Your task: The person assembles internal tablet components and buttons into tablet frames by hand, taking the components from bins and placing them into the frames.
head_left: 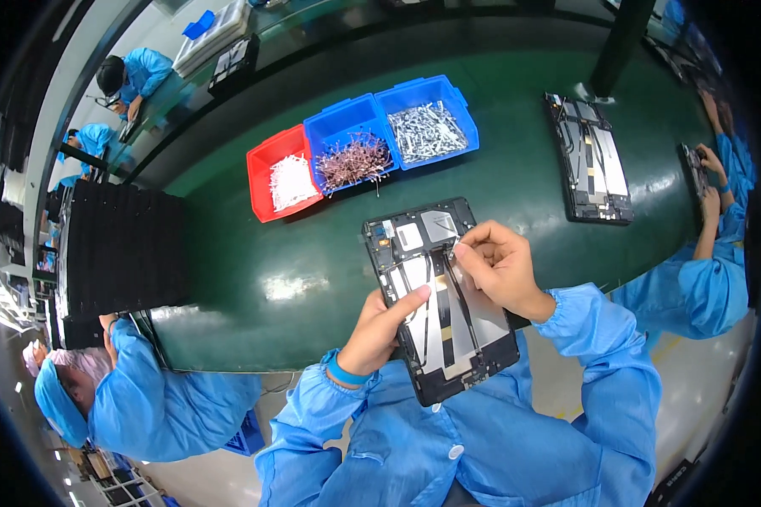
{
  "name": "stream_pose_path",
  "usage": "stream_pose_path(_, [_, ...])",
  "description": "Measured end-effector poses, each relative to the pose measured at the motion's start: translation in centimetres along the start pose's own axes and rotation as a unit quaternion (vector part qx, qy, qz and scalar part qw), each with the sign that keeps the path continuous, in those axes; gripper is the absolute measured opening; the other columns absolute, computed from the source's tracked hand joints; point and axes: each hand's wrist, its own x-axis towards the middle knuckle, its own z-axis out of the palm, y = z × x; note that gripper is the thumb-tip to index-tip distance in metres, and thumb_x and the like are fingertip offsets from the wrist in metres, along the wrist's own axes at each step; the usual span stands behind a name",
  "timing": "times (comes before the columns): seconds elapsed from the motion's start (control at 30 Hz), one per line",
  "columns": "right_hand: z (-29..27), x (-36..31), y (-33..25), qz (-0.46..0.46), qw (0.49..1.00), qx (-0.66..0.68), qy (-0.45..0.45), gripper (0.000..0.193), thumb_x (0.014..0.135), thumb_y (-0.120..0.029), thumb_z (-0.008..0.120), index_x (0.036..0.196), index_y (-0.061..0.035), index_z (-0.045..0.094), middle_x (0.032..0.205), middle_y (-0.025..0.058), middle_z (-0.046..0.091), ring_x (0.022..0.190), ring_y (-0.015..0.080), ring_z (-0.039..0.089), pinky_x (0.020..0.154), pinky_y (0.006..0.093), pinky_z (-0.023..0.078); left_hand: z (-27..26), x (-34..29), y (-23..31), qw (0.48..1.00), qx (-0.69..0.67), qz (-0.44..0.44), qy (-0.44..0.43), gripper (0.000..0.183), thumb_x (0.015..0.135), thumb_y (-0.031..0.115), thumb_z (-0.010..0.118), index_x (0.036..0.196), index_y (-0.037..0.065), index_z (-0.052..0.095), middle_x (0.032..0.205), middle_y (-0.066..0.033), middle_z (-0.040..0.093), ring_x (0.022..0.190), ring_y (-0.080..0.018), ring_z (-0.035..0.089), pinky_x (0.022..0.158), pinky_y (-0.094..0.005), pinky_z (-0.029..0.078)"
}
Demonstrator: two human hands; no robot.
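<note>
An opened tablet (pixel 492 325), its silver inner plates, black ribbon cables and circuit board showing, is tilted over the table's near edge. My left hand (pixel 379 328), with a blue band at the wrist, grips its left side, thumb lying across the inner face. Over the upper right of the tablet, my right hand (pixel 500 264) pinches with thumb and forefinger. A small pale piece shows at those fingertips, too small to name. Beyond the tablet stand a red bin (pixel 260 182) of small white parts, a blue bin (pixel 334 121) of brownish wired parts and another blue bin (pixel 414 89) of silvery pieces.
A second opened tablet (pixel 599 160) lies on the green table (pixel 228 279) at the right, near a dark post (pixel 621 51). Stacked black trays (pixel 123 253) stand at the left. Co-workers in blue sit on both sides, one (pixel 698 287) at right handling a device.
</note>
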Motion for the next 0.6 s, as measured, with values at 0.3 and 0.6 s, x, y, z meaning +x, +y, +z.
stream_pose_path(0.3, [-0.1,1.7,-8.6,-0.022,0.997,0.049,-0.06,0.007,0.093,-0.006,0.065,0.092,-0.0005,0.061,0.079,0.0071,0.066,0.052,0.0058,0.054,0.045,0.0201,0.041,-0.4,-3.9,2.0,0.877,0.181,0.418,0.152,0.022,0.084,0.006,0.075,0.101,-0.004,0.067,0.088,-0.0052,0.07,0.073,-0.0106,0.062,0.064,-0.0273,0.051])
stream_pose_path(0.6, [6.1,1.9,-12.5,0.023,0.938,0.163,-0.303,0.006,0.092,-0.005,0.063,0.089,-0.0018,0.058,0.102,0.0073,0.057,0.086,0.0092,0.056,0.074,0.0257,0.048,-2.3,2.3,-0.6,0.548,0.413,0.673,0.275,0.011,0.078,0.007,0.074,0.086,0.001,0.071,0.068,-0.0097,0.066,0.053,-0.0248,0.066,0.048,-0.0318,0.05])
